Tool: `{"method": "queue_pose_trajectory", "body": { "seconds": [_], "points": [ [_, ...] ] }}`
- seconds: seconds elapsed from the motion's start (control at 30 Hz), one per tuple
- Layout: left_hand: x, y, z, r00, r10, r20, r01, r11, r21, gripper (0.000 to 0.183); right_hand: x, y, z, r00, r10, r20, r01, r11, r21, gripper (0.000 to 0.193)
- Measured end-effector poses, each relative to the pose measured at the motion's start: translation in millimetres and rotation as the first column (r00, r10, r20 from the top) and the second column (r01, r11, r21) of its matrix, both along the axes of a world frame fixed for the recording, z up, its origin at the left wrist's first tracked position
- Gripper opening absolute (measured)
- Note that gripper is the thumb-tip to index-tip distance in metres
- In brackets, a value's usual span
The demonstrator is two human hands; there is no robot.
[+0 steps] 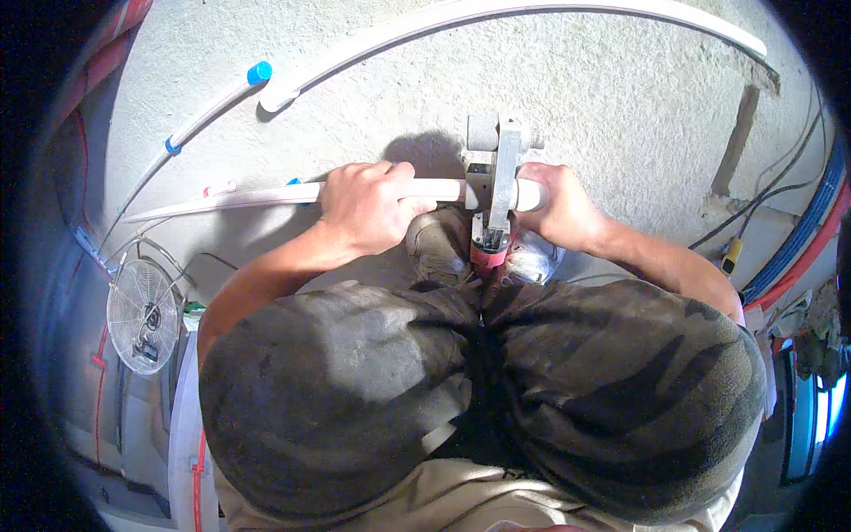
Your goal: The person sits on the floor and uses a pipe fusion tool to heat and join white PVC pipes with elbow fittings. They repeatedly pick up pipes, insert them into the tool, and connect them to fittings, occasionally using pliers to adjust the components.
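My left hand (365, 209) is wrapped round a long white plastic pipe (266, 196) that runs off to the left. The pipe's right end meets a pipe fusion welder (506, 160), a grey heating plate with round sockets and a red lower end. On the plate's other side, my right hand (560, 206) is closed round a short white pipe fitting (530, 194); my palm and fingers hide part of it. The welder stands upright between my shoes, with the two white parts against its opposite faces.
Another long white pipe (496, 8) curves along the top, and a pipe with blue fittings (213, 111) lies at the upper left. A round fan (143, 316) stands at the left. Cables (780, 183), a yellow-black tool (731, 255) and blue and red hoses (802, 222) lie at the right.
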State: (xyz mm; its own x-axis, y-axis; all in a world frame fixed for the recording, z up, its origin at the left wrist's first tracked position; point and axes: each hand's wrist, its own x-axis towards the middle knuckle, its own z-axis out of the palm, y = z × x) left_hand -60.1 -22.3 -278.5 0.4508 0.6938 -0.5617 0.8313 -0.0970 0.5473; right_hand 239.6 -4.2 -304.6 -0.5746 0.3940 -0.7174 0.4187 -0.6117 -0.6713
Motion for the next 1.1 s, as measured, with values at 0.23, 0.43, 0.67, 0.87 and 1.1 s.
{"method": "queue_pose_trajectory", "body": {
  "seconds": [0.23,0.43,0.67,0.87,1.1],
  "points": [
    [0.8,10.0,3.0,1.0,-0.028,-0.012,0.026,0.994,-0.103,0.038,0.9,-11.2,-11.4,0.997,0.037,0.061,-0.041,0.997,0.063,0.027],
    [2.4,8.4,3.6,0.999,-0.042,-0.012,0.041,0.995,-0.087,0.034,0.8,-5.3,-0.5,0.997,-0.007,0.071,0.007,1.0,0.001,0.032],
    [6.8,13.0,12.1,0.997,-0.069,-0.031,0.066,0.994,-0.092,0.035,-1.0,-2.9,4.5,0.998,0.012,0.061,-0.014,1.0,0.023,0.038],
    [11.1,15.7,25.0,0.991,-0.125,-0.037,0.121,0.988,-0.096,0.041,3.4,-11.6,14.7,0.999,-0.018,0.033,0.018,1.0,-0.01,0.049],
    [8.7,2.9,27.7,0.996,-0.077,-0.046,0.074,0.995,-0.069,0.043,0.5,-20.5,10.8,0.997,0.039,0.071,-0.044,0.997,0.06,0.045]
  ]
}}
